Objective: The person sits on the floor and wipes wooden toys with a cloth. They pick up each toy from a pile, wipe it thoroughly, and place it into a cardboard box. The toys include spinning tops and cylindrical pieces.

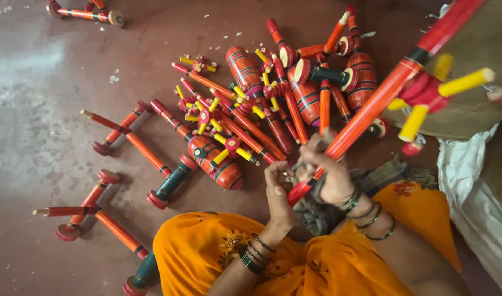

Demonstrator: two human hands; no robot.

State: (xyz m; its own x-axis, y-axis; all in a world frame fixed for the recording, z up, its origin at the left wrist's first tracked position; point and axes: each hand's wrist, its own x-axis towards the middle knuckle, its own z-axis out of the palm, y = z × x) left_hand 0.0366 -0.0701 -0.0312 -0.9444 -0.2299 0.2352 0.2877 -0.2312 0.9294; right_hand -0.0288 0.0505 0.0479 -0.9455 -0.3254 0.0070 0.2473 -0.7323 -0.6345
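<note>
Orange cloth (338, 268) over the person's lap fills the bottom of the view, and just above it both hands work on one red wooden stick toy (371, 109). It slants up and away to the right, its far end carrying a red hub with yellow pegs (443, 87) (three pegs show clearly). Right hand (330, 170) is closed around the shaft near its lower end; left hand (277, 189) pinches at the stick's tip, fingers narrow, though what they grip there is too small to tell. A steady right-hand hold, I judge, lets the left fingers work precisely at the tip.

Beyond the hands lies a heap of similar red toys (262, 104), too tangled to count. Left of the hands, three assembled stick-and-wheel pieces (127, 137) lie apart on the floor (37, 71), a fourth at the far edge.
</note>
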